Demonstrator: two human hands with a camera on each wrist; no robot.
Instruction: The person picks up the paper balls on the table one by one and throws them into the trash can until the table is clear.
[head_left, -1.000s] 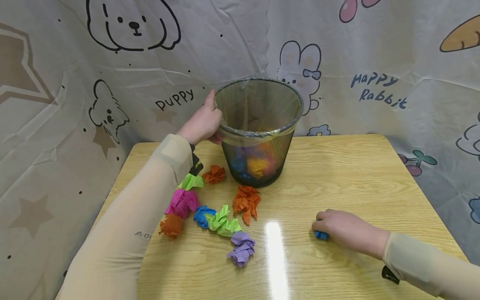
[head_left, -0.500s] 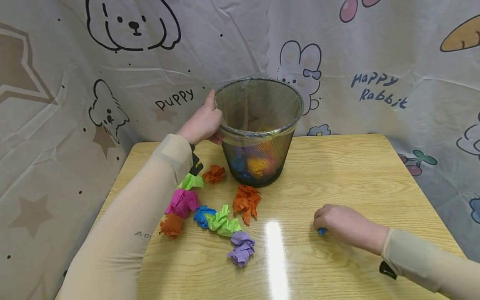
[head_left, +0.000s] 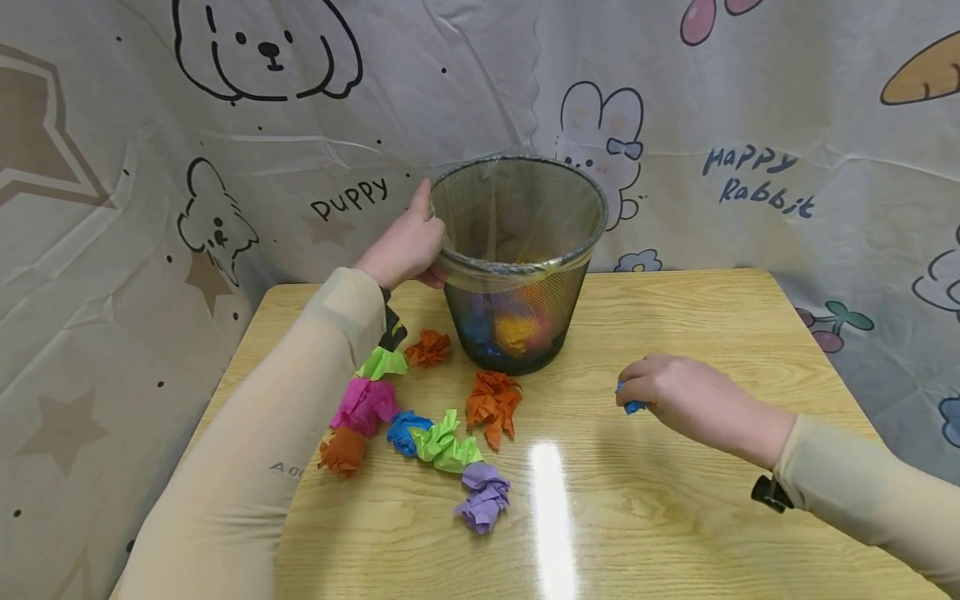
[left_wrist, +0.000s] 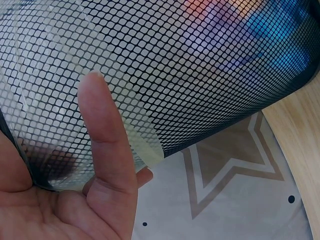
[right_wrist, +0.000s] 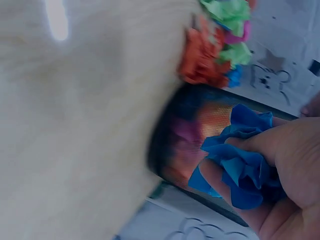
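A black mesh wastebasket (head_left: 555,292) with a clear liner folded over its rim stands at the back of the table, coloured paper balls showing through its wall. My left hand (head_left: 403,246) holds its left rim; in the left wrist view one finger (left_wrist: 105,130) lies along the outside mesh. To the right of the basket, my right hand (head_left: 690,404) is raised over the table. It pinches a crumpled blue paper ball (right_wrist: 245,167) between thumb and fingers, mostly covered by the hand in the head view.
Left of centre lie several crumpled papers: orange (head_left: 493,407), purple (head_left: 483,497), green (head_left: 447,448), blue (head_left: 407,432) and pink (head_left: 365,406) among them. My left forearm (head_left: 247,467) reaches over the table's left side. A printed curtain (head_left: 450,100) hangs behind the table (head_left: 697,325).
My right hand has gathered the blue paper ball, lifted it off the table and moved it up and slightly toward the basket. The left hand and basket have stayed put.
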